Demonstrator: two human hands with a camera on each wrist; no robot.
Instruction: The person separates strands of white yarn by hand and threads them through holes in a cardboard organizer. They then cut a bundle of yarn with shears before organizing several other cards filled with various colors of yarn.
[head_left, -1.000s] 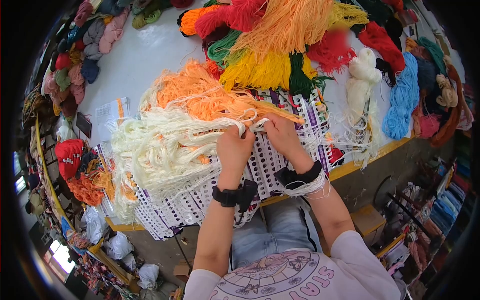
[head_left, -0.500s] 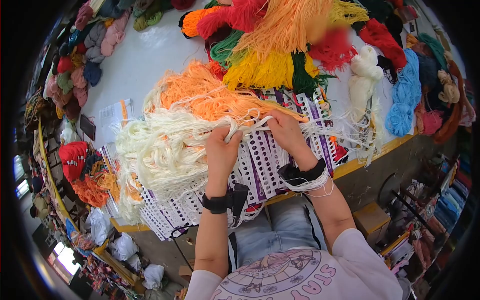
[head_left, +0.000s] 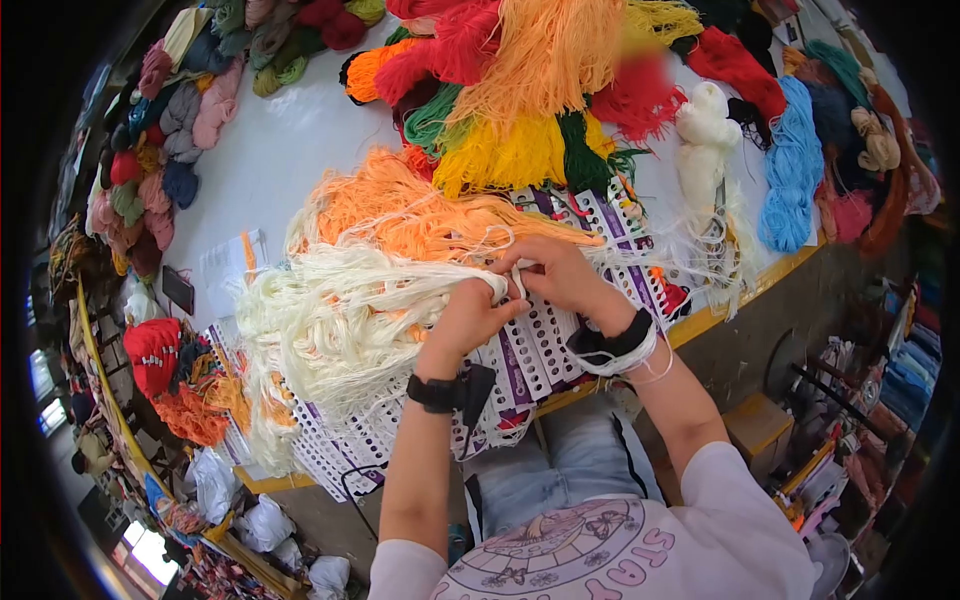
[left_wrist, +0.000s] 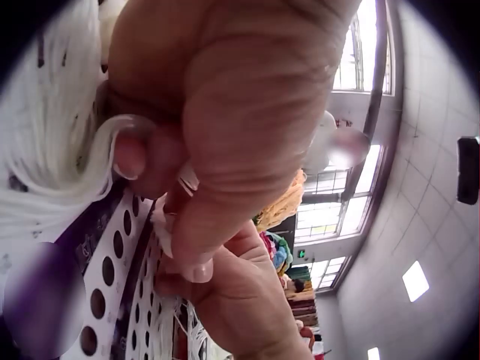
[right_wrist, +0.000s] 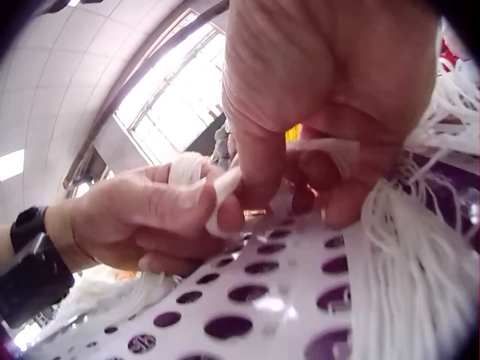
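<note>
A thick bundle of white yarn (head_left: 330,300) lies at the table's front, and its right end runs into both hands. My left hand (head_left: 468,312) grips that end, with a strand looped around a finger in the left wrist view. Close against it, my right hand (head_left: 568,275) pinches a short white strand (right_wrist: 225,201) with bent fingers. Orange yarn (head_left: 385,205) lies behind the white bundle. Below the hands are white and purple cards (head_left: 525,350) with rows of punched holes. More white threads hang around the band on the right wrist.
Red, orange, yellow and green skeins (head_left: 510,150) are heaped at the back. A light blue skein (head_left: 790,165) and a cream skein (head_left: 705,140) lie to the right. A phone (head_left: 178,288) and a paper sheet (head_left: 232,262) rest at left, near red yarn (head_left: 152,355).
The hands drew apart along the white yarn, then came back together. The left hand has shifted right and down, and the right hand's fingers have moved left to meet it.
</note>
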